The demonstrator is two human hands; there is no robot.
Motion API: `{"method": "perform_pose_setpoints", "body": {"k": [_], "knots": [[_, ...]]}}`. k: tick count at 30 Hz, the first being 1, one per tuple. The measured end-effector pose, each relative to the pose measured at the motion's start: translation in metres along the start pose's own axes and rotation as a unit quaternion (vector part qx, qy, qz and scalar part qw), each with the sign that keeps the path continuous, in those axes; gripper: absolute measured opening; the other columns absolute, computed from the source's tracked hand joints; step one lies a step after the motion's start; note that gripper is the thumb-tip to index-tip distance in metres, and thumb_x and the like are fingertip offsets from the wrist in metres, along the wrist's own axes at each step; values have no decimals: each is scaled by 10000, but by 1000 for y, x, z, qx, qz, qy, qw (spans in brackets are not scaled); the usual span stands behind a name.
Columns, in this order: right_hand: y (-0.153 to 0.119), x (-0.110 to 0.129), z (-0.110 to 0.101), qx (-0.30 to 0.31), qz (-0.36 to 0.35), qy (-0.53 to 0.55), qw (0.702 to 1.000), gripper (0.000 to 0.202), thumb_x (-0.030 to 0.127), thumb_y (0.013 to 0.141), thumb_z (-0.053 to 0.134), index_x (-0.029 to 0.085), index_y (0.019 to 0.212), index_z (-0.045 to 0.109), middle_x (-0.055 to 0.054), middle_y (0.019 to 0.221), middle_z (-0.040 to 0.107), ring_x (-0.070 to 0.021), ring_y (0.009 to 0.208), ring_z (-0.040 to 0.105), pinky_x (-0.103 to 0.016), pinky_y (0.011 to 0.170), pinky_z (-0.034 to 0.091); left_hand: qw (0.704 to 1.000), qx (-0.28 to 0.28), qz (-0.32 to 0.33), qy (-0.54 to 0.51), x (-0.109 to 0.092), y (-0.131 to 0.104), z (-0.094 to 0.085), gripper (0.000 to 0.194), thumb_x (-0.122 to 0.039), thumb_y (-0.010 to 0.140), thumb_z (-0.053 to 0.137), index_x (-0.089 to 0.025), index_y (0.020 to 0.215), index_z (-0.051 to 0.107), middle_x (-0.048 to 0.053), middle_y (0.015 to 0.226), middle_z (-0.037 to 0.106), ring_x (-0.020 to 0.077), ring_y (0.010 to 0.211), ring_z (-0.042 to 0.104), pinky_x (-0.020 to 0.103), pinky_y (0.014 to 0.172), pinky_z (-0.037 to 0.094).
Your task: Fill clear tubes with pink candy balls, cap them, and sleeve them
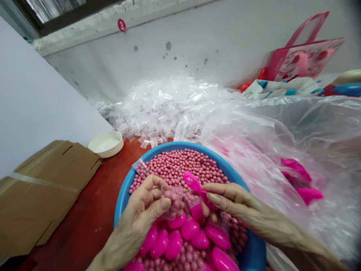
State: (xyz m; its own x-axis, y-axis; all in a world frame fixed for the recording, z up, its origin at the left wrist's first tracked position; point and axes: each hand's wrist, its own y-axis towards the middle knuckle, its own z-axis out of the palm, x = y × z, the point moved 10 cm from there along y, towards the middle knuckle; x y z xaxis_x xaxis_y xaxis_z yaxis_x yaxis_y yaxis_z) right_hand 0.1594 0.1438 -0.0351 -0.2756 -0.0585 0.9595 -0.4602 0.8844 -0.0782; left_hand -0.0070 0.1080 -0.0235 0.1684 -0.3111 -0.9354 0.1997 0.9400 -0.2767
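My left hand [141, 216] is closed around a small clear plastic packet [172, 202] with several pink balls inside. Between the thumb and fingers of my right hand [234, 199] is a bright pink plastic piece [192, 181] with a rounded, looped end; its lower part is partly hidden by the fingers. Both hands are over a blue basin [120, 205], close together. Pink balls [183, 160] fill the basin, and glossy bright pink plastic pieces [175, 244] lie on them at the near side. A clear plastic sleeve [140, 167] rests at the basin's left rim.
A heap of clear plastic sleeves [166, 109] lies behind the basin against the wall. Clear plastic sheeting [262, 131] with bright pink pieces [299, 175] is at right. A white dish [106, 145] and a cardboard box [50, 188] are at left. A pink bag [304, 60] stands at the back right.
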Motion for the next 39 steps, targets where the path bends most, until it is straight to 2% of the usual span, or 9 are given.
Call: {"method": "perform_pose_setpoints", "body": {"k": [6, 9, 12, 20, 28, 32, 35, 37, 39], "knots": [[-3, 46, 6, -28, -118, -145, 982, 345, 429, 912, 459, 257, 1118, 677, -65, 1067, 722, -243, 966, 680, -396, 868, 555, 999, -21, -8, 30, 5, 3, -3, 199, -239, 811, 662, -242, 985, 567, -20, 841, 621, 119, 760, 591, 260, 747, 479], [-9, 73, 18, -47, -225, -237, 944, 335, 207, 893, 414, 224, 1111, 668, -89, 1009, 729, -233, 867, 699, -355, 744, 597, 997, -42, 11, 56, 2, 3, -7, 272, -220, 779, 688, -251, 1039, 616, -2, 922, 662, 135, 846, 601, 232, 766, 472], [-12, 84, 29, -57, -260, -307, 914, 453, 47, 805, 331, 172, 1071, 676, -110, 852, 718, -212, 701, 686, -302, 575, 589, 997, -27, 30, 68, -2, 2, -3, 266, -226, 781, 680, -246, 1044, 649, 3, 917, 688, 146, 852, 618, 232, 772, 478], [-3, 68, 25, -53, -151, -250, 955, 315, 280, 855, 506, 267, 1129, 660, -51, 787, 682, -219, 805, 664, -305, 677, 573, 983, -97, 45, 148, -5, -4, -20, 309, -236, 750, 708, -291, 1054, 689, 3, 1059, 690, 192, 970, 609, 297, 884, 456], [-1, 30, 17, 27, -1, -64, 998, 358, 487, 857, 521, 247, 1052, 700, -37, 779, 697, -196, 758, 666, -271, 612, 564, 977, -41, 69, 198, -12, -6, -13, 411, -222, 789, 670, -377, 1169, 639, -29, 1136, 685, 207, 1064, 596, 316, 973, 424], [-4, 11, 17, 83, 98, 20, 992, 359, 543, 797, 591, 282, 1003, 723, -29, 918, 713, -167, 740, 665, -222, 557, 545, 969, -28, 72, 236, -12, -10, -12, 396, -258, 787, 681, -391, 1158, 645, -33, 1164, 680, 217, 1098, 578, 313, 977, 425], [-7, 4, 19, 102, 148, 63, 982, 329, 539, 777, 627, 278, 946, 732, 8, 741, 688, -118, 591, 621, -178, 490, 504, 974, -13, 75, 214, -13, -9, -7, 321, -252, 767, 704, -378, 1061, 692, -45, 1077, 707, 181, 993, 618, 238, 856, 483], [-7, 6, 21, 120, 142, 48, 981, 325, 527, 808, 599, 272, 965, 725, 15, 687, 674, -107, 532, 603, -175, 472, 504, 979, -14, 66, 192, -11, -8, -6, 276, -249, 760, 711, -355, 1014, 706, -44, 1020, 712, 163, 926, 630, 211, 789, 496], [-5, 17, 23, 135, 73, -21, 988, 294, 480, 857, 555, 301, 1031, 709, 6, 807, 719, -131, 636, 668, -187, 565, 555, 984, -22, 51, 169, -9, -8, -6, 240, -241, 758, 712, -327, 982, 712, -36, 986, 711, 158, 898, 631, 206, 769, 496]]}}
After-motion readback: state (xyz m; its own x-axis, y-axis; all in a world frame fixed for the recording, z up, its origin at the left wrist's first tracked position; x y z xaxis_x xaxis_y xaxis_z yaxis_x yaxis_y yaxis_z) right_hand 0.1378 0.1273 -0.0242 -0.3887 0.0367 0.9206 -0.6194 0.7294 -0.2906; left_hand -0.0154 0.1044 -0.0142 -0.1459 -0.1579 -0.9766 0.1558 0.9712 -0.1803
